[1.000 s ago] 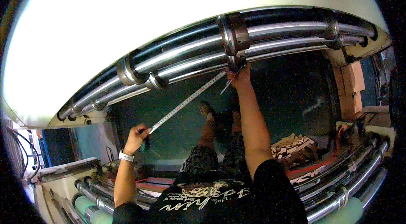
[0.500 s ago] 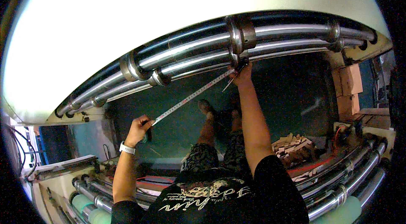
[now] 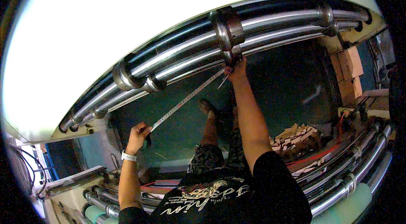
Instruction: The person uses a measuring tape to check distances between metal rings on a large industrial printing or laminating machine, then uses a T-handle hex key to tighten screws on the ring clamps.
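Observation:
A white tape measure (image 3: 186, 101) is pulled taut on a slant between my two hands. My left hand (image 3: 138, 137), lower and away from the rollers, pinches one end of the blade; something dark green shows beneath its fingers, too shaded to name. At the blade's other end, my right hand (image 3: 237, 71) is raised against the lower metal shaft, just below a ring collar (image 3: 232, 53). Its fingers are closed round the tape, along with a thin, pale stick-like tool (image 3: 223, 81). The fingertips are partly hidden in shadow.
Shiny steel shafts (image 3: 177, 57) with thick collars (image 3: 228, 29) span the machine under a large white panel (image 3: 127, 12). More rollers (image 3: 359, 160) lie behind me on both sides. A heap of cardboard scraps (image 3: 296, 139) rests on the dark floor at right, near a red cable (image 3: 330, 150).
The view has tilted, so the shafts sit higher at right and lower at left. Both hands keep hold of the taut tape; my right hand stays below the middle collar.

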Demonstrator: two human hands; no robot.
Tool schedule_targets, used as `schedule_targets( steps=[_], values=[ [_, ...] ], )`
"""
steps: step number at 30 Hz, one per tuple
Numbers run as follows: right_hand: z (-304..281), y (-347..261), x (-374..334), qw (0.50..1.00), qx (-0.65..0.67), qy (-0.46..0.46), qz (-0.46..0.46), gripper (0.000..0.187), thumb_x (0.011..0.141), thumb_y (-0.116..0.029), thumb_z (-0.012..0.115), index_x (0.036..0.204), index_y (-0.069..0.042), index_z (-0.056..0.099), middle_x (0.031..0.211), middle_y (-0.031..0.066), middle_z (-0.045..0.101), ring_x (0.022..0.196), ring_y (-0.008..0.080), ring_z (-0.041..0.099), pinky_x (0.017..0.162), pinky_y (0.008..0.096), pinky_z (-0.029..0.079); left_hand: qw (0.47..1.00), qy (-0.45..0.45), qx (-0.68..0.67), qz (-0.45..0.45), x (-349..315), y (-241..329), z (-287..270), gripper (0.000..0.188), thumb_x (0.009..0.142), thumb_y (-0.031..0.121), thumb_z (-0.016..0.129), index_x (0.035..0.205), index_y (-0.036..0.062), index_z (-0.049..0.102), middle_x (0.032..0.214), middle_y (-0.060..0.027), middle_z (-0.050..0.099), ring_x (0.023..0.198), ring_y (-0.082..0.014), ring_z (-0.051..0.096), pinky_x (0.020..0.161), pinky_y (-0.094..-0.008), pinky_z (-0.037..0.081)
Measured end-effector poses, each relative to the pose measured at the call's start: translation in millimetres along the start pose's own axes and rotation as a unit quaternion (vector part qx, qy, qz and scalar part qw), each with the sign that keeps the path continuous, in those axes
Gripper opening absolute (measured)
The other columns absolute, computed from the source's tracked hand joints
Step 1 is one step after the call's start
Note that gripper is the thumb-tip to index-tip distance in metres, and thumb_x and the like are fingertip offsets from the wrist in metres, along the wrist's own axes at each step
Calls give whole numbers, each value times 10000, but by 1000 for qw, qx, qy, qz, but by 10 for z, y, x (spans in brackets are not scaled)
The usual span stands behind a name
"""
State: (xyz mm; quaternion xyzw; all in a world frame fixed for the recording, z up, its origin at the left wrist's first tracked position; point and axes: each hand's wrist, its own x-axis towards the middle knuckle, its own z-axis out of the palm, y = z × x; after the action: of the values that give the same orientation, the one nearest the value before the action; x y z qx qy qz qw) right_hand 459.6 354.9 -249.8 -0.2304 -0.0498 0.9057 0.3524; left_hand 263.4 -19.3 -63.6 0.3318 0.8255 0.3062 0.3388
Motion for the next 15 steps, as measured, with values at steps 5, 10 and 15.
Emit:
schedule_targets(
  steps=[5, 10, 15],
  values=[
    [-11, 19, 124, 999, 18, 7, -27, 551, 828, -561, 178, 859, -136, 527, 664, 44, 531, 402, 176, 406, 324, 253, 233, 1000, 3, 26, 15, -31, 71, -21, 185, 806, 101, 606, 676, 17, 504, 578, 27, 429, 558, -58, 380, 497, -225, 314],
    [143, 5, -13, 998, -10, 63, -24, 502, 839, -535, 216, 885, -139, 520, 675, 53, 529, 449, 189, 454, 334, 278, 282, 1000, 13, 6, -6, -62, 445, 10, 199, 805, 100, 607, 661, 16, 498, 583, 26, 416, 549, -58, 370, 485, -226, 306],
    [16, 21, -128, 994, -52, 96, -9, 509, 835, -583, 251, 870, -150, 515, 667, 42, 526, 467, 175, 457, 354, 273, 279, 994, 25, 66, 78, 127, 266, -52, 214, 800, 103, 613, 652, 4, 493, 575, 22, 400, 549, -64, 356, 481, -233, 292]
  ],
)
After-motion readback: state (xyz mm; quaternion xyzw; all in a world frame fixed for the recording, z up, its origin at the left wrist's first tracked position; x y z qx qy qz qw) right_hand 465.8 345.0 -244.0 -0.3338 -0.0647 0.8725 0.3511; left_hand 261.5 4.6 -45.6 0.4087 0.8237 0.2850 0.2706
